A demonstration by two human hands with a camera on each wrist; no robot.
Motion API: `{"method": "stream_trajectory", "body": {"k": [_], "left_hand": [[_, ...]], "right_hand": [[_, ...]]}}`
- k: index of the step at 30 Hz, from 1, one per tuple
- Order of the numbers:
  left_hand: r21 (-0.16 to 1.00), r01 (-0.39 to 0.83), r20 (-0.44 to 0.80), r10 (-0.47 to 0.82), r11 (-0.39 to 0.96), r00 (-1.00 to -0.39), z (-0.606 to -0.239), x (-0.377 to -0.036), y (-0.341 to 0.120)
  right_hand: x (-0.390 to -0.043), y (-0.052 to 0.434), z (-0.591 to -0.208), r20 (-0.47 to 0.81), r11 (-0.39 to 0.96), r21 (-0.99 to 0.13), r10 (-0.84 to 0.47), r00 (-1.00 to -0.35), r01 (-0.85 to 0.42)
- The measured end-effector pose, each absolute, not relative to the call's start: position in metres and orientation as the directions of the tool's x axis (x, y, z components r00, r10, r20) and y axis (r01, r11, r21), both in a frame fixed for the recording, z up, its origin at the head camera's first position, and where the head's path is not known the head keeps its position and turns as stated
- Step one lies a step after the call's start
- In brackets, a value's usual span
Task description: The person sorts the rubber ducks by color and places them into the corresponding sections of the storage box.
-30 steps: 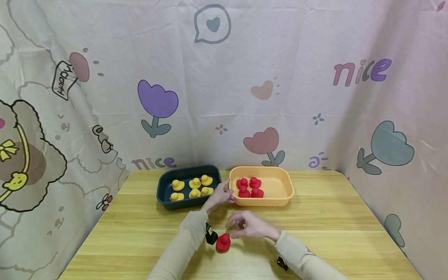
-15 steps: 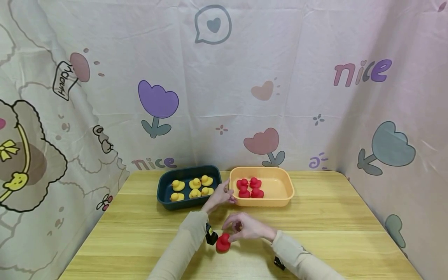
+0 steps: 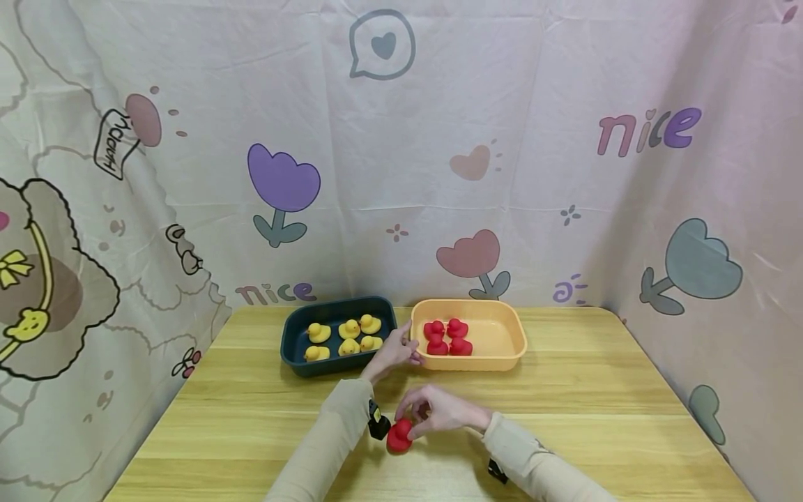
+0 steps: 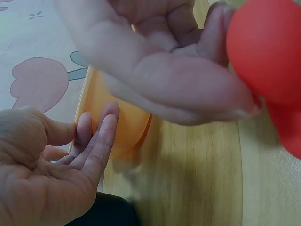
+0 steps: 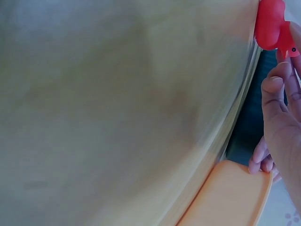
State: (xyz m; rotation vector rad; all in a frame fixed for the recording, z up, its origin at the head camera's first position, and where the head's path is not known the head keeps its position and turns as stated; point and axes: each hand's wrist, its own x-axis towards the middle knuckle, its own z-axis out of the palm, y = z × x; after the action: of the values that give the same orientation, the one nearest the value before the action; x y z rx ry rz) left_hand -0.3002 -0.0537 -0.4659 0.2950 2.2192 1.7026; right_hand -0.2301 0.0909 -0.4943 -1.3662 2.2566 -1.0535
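A red rubber duck (image 3: pixel 398 438) sits on the wooden table near its front edge. My right hand (image 3: pixel 419 417) reaches left over it, and its fingertips pinch the duck's head. The left wrist view shows those fingers (image 4: pixel 188 89) curled against the duck (image 4: pixel 270 56). In the right wrist view the duck (image 5: pixel 269 23) sits at the fingertips. My left hand (image 3: pixel 404 348) lies further back, its straight fingers (image 4: pixel 101 136) touching the left rim of the orange tray (image 3: pixel 502 336), which holds several red ducks (image 3: pixel 447 337).
A dark blue tray (image 3: pixel 293 352) with several yellow ducks (image 3: pixel 346 336) stands left of the orange one. Printed cloth walls close in the table at the back and on both sides. Bare wood (image 3: pixel 596 397) spreads to the right and at the front left.
My right hand has slid left and down onto the red duck, and its fingers have closed on the head. The left hand and both trays have stayed put.
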Motion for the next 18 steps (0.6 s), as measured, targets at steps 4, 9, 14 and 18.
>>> {"method": "stream_trajectory", "body": {"k": [4, 9, 14, 18], "left_hand": [[0.962, -0.028, -0.128, 0.357, 0.272, -0.925, -0.4657, -0.3003, -0.0535], [0.962, -0.034, -0.132, 0.353, 0.272, -0.926, -0.4657, -0.3001, -0.0537], [0.962, -0.031, -0.130, 0.355, 0.271, -0.926, -0.4664, -0.3004, -0.0537], [0.960, -0.029, -0.131, 0.355, 0.278, -0.926, -0.4668, -0.3013, -0.0536]], "right_hand": [[-0.2302, 0.0907, -0.4949, 0.117, 0.277, -0.716, -0.857, -0.501, -0.640], [-0.2301, 0.0903, -0.4941, 0.105, 0.278, -0.732, -0.856, -0.506, -0.622], [-0.2304, 0.0907, -0.4935, 0.113, 0.276, -0.727, -0.855, -0.505, -0.629], [-0.2304, 0.0935, -0.4917, 0.140, 0.254, -0.730, -0.853, -0.503, -0.634]]}}
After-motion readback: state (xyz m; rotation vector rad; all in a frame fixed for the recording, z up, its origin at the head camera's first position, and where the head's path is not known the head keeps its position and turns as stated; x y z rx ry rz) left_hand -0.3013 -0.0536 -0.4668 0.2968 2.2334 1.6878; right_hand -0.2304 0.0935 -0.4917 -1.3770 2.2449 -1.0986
